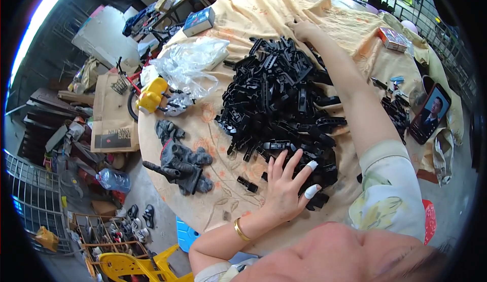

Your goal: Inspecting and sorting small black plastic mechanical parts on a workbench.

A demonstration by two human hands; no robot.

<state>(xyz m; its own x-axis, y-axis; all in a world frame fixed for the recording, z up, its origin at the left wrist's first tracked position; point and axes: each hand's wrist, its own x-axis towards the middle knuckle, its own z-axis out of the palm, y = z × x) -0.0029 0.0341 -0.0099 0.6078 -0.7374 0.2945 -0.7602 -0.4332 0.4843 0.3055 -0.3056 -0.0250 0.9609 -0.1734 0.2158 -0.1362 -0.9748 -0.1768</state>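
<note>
Nearest, your left hand (285, 188) lies flat with fingers spread on the near edge of the pile of black plastic parts (281, 104), clamped on nothing; two fingertips wear white tape, and a gold bangle (241, 230) sits at the wrist behind it. Just left of that hand, one loose black piece (247, 183) lies apart from the heap on the yellow patterned cloth (208, 125). Further left of the hand, a bundle of dark grey gloves (181, 163). Beyond the hand, the pile itself fills the middle of the round table. At its far edge your right hand (302, 28) reaches across, fingers down on the cloth beside the outermost parts; whether it pinches anything you cannot tell. Left of that far hand: a crumpled clear plastic bag (190, 64) and a small blue box (199, 21). Right of your outstretched arm: a phone (430, 113) with its screen lit, and a small red carton (393, 38). Step in hand, judged: gathering the heap from both sides. The next move calls for drawing both palms inward evenly, so strays stay with the pile.
</note>
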